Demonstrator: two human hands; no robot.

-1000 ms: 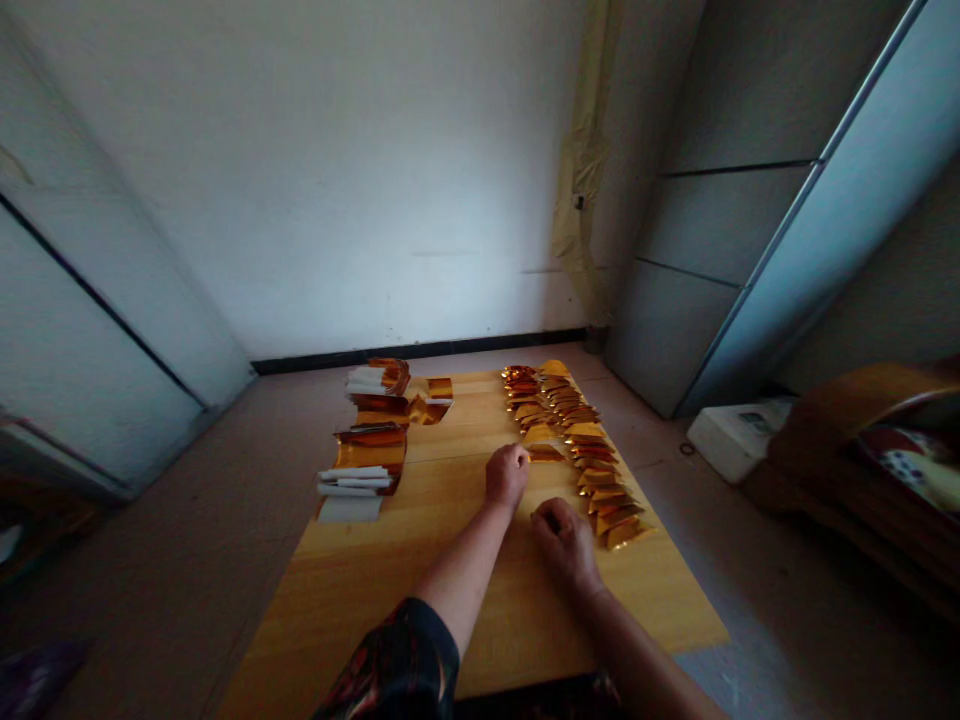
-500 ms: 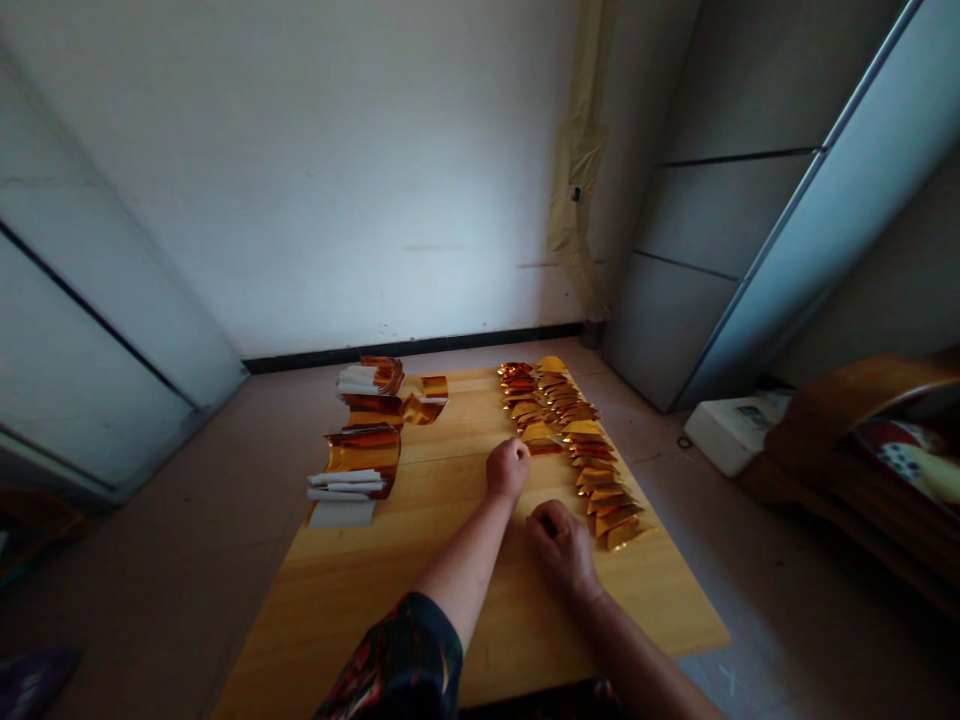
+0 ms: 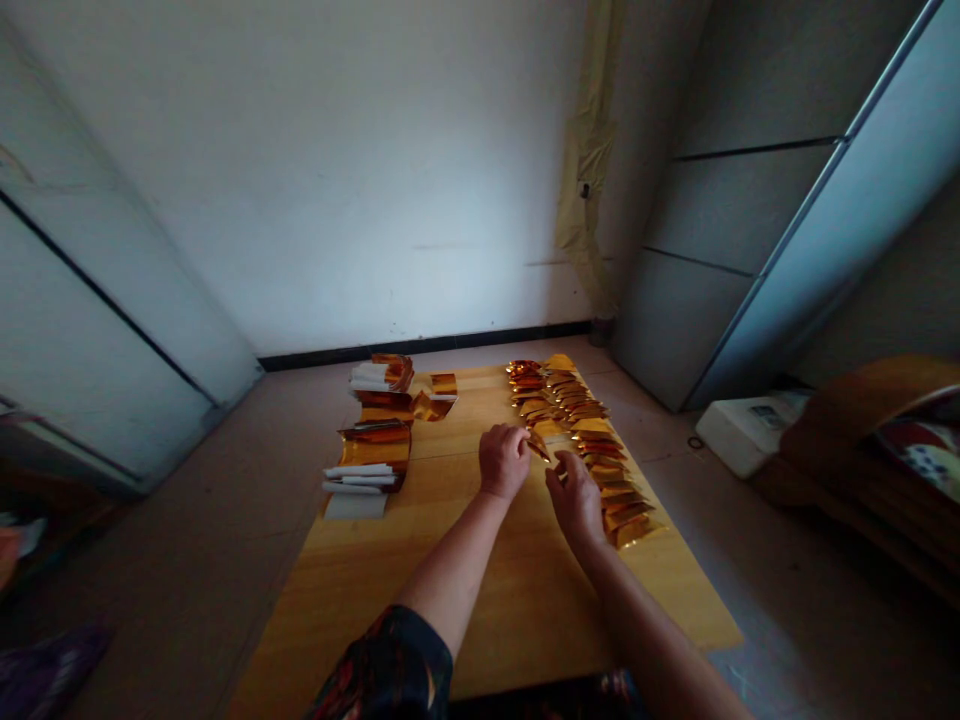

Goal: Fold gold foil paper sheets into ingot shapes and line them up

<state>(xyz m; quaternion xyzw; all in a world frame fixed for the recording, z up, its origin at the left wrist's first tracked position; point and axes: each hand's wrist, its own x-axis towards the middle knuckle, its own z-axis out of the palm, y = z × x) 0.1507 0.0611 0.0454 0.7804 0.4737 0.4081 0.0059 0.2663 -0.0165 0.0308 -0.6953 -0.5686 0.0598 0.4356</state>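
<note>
Back wall's white with black skirting along the floor, and a yellowed plastic sheet hangs in the corner. Right side: grey metal cabinet, white box on the floor, then a wooden chair (patterned cushion on it). Table's wood – purple cloth low left.

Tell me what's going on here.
A person's bare left hand and right hand are together over a light wooden table. The left hand's fingers are at a small folded gold foil piece, though whether they grip it is unclear. Beside it runs a long row of folded gold foil pieces. Farther left lie curved gold foil strips with white paper strips.
</note>
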